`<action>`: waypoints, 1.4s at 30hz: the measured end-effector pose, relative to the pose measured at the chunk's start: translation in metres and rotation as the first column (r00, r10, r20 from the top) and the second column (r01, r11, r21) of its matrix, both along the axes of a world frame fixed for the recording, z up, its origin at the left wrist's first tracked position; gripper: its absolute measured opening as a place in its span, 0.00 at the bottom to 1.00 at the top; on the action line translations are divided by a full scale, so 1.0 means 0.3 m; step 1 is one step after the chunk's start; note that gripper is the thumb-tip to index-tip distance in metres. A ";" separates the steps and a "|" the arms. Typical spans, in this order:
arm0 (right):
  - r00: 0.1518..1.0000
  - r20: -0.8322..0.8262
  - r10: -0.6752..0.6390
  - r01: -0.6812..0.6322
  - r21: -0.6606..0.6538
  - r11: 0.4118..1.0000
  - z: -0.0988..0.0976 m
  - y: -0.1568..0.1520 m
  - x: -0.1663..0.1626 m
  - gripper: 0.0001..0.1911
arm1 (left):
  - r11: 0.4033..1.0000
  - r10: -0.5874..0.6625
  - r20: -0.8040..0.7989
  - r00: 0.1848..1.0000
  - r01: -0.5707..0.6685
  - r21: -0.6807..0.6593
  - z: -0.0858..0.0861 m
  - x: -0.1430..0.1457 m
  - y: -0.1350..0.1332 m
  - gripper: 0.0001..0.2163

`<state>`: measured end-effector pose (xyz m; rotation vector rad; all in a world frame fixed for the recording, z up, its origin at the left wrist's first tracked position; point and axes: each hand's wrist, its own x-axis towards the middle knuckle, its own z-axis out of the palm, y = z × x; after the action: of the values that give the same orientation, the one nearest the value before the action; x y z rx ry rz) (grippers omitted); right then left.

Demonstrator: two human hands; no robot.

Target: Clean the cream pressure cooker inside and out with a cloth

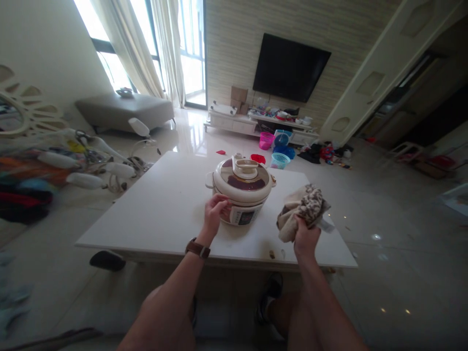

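Cloth (302, 207) is being handled, clenched by the right hand (306, 239); left hand (214, 211) is half-curled (cooker (243, 199) contact unclear); steady grip seems required.

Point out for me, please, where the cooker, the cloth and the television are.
Cooker (243, 193): head view, on the front of its pale lid rim.
Cloth (309, 202): head view, on its dark-patterned part.
Television (291, 68): head view, on the middle of its black screen.
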<state>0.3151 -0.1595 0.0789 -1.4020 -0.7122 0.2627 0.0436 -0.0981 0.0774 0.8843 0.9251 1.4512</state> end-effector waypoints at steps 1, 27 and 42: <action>0.982 0.185 0.029 -0.030 0.002 1.000 0.028 0.039 -0.011 0.29 | 0.997 0.071 0.004 0.997 -0.071 -0.015 -0.010 -0.003 0.017 0.12; 0.379 0.777 0.502 -0.379 -0.364 0.851 -0.049 0.116 -0.321 0.33 | 0.937 0.319 -0.150 0.936 -0.335 -0.096 -0.128 0.008 0.133 0.13; 0.986 -0.102 0.131 -0.146 -0.160 0.976 -0.179 0.345 -0.193 0.31 | 0.887 0.443 -0.324 0.836 -0.461 0.023 -0.184 0.047 0.164 0.16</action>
<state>0.2574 -0.0560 0.0253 -1.4902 -0.7268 0.5031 0.0577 -0.0488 0.0222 0.9138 1.4939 1.6976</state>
